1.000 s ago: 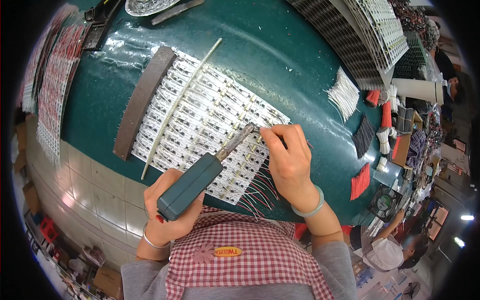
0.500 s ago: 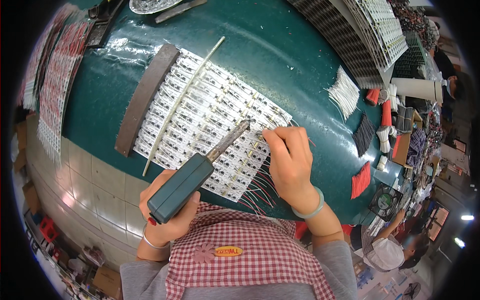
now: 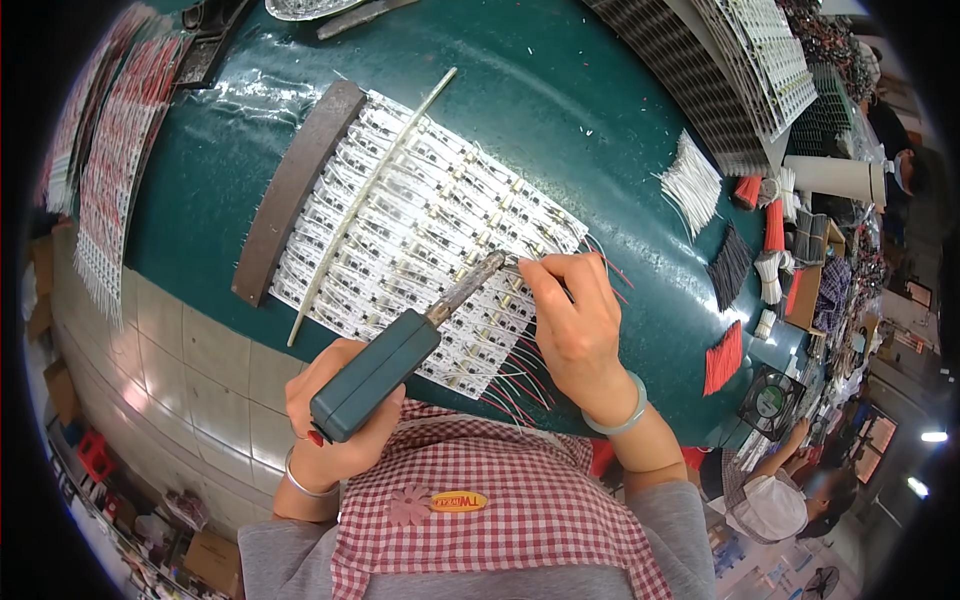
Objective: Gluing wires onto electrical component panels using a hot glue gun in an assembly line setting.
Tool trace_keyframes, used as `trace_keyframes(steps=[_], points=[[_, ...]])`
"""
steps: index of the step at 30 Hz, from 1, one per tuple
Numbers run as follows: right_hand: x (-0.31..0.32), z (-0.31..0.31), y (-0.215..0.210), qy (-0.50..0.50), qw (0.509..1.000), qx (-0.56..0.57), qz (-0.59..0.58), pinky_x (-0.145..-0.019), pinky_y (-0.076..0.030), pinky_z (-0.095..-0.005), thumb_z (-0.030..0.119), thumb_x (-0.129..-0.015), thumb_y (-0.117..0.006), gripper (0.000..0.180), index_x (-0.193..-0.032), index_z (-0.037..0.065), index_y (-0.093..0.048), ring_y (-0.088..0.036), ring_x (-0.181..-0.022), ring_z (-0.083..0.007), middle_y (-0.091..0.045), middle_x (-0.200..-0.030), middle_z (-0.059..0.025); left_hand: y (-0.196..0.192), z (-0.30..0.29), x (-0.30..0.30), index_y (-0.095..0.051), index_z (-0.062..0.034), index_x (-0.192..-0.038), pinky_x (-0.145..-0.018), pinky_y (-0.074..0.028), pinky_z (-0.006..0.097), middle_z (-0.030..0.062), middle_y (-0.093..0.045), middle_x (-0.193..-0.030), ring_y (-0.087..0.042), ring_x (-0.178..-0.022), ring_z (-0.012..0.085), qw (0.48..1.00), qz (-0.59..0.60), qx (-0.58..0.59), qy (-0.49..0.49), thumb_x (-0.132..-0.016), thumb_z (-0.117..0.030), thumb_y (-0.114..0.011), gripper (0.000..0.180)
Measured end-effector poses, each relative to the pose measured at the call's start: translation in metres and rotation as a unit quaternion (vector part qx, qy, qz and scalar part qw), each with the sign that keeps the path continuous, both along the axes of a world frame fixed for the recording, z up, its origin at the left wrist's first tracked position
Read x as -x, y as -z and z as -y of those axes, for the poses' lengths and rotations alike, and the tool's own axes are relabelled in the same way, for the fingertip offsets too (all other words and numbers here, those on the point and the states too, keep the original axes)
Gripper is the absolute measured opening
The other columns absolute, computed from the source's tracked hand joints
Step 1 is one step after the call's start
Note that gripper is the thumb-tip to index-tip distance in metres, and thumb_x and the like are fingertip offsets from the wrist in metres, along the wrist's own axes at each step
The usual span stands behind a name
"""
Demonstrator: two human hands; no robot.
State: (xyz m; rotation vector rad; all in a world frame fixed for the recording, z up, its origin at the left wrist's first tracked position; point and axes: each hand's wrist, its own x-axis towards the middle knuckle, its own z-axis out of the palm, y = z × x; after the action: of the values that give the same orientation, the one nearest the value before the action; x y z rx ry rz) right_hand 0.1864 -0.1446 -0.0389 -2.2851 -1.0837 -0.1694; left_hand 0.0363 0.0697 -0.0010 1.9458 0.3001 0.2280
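Your left hand (image 3: pixel 335 415) is wrapped tight around the green handle of the soldering iron (image 3: pixel 400 355), fingers curled fully closed on it, and the metal barrel angles up and to the right so its tip sits right at the panel of small circuit boards (image 3: pixel 420 230). Your right hand (image 3: pixel 575 320) is down on the panel's right edge, thumb and fingers pinched together on something thin right beside the iron's tip; it's too fine to make out just what it is, but the pinch is shut. The panel lies slantwise across the green table (image 3: pixel 560 110), directly ahead of your checked apron (image 3: pixel 500 510). Red, green and dark wire leads (image 3: pixel 515 385) fan out from the panel's near edge, under your right wrist. A pale thin rod (image 3: pixel 370 205) lies across the boards, running from the far end to the near-left edge. A dark brown bar (image 3: pixel 295 190) lies along the panel's left side, touching it. Off to the right, well apart from your hands, sit a bundle of white wires (image 3: pixel 692 182), a bundle of black wires (image 3: pixel 730 265) and a bundle of red wires (image 3: pixel 725 358). More board panels are stacked at the far right (image 3: pixel 730 60) and along the left edge (image 3: pixel 110 170).
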Motion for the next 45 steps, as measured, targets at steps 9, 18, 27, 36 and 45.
trace_keyframes(steps=[9, 18, 27, 36, 45], points=[[-0.002, 0.0, -0.003, -0.013, 1.0, 0.01, -0.006, -0.07, -0.051, -0.0375, -0.007, -0.071, -0.066, 0.038, -0.109, -0.006, -0.067, -0.058, -0.085, -0.0291, -0.06, -0.098, -0.0135, 0.001, 0.001, -0.001, -0.069, 0.0058, -0.092, -0.062, -0.051, 0.029, 0.013, -0.067, -0.086, -0.066, -0.069, 0.0202, 1.0, -0.015, 0.008, 0.003, -0.071, 0.008, -0.075, 0.022], [-0.001, -0.001, -0.004, -0.011, 1.0, 0.027, -0.004, -0.07, -0.051, -0.0367, -0.006, -0.071, -0.066, 0.037, -0.108, -0.006, -0.067, -0.057, -0.086, -0.0285, -0.06, -0.099, -0.0131, 0.001, 0.0, 0.001, -0.069, 0.005, -0.089, -0.059, -0.049, 0.029, 0.0122, -0.065, -0.081, -0.064, -0.065, 0.0208, 1.0, -0.024, -0.002, 0.008, -0.07, 0.005, -0.076, 0.02], [0.0, -0.002, -0.004, -0.003, 1.0, 0.025, -0.001, -0.07, -0.051, -0.0368, -0.005, -0.072, -0.066, 0.035, -0.106, -0.005, -0.066, -0.058, -0.087, -0.0288, -0.059, -0.098, -0.0133, 0.007, 0.002, 0.009, -0.069, 0.0098, -0.095, -0.06, -0.052, 0.028, 0.0148, -0.069, -0.085, -0.067, -0.068, 0.02, 0.999, 0.033, 0.024, -0.034, -0.072, 0.006, -0.075, 0.024], [0.001, -0.001, -0.001, 0.001, 1.0, 0.02, 0.006, -0.069, -0.051, -0.0366, -0.005, -0.072, -0.066, 0.035, -0.107, -0.005, -0.066, -0.058, -0.087, -0.029, -0.059, -0.098, -0.0135, 0.001, 0.004, 0.005, -0.069, 0.0082, -0.095, -0.063, -0.052, 0.028, 0.0141, -0.069, -0.086, -0.067, -0.07, 0.0195, 1.0, 0.009, 0.005, -0.019, -0.073, 0.008, -0.075, 0.023], [0.002, -0.002, -0.003, -0.001, 0.999, 0.033, 0.005, -0.069, -0.051, -0.0364, -0.006, -0.071, -0.066, 0.036, -0.107, -0.006, -0.067, -0.058, -0.087, -0.0284, -0.059, -0.098, -0.0131, 0.004, 0.003, 0.001, -0.069, 0.0049, -0.093, -0.061, -0.051, 0.029, 0.0125, -0.067, -0.082, -0.066, -0.068, 0.0199, 1.0, -0.016, 0.0, 0.003, -0.072, 0.007, -0.076, 0.021]])
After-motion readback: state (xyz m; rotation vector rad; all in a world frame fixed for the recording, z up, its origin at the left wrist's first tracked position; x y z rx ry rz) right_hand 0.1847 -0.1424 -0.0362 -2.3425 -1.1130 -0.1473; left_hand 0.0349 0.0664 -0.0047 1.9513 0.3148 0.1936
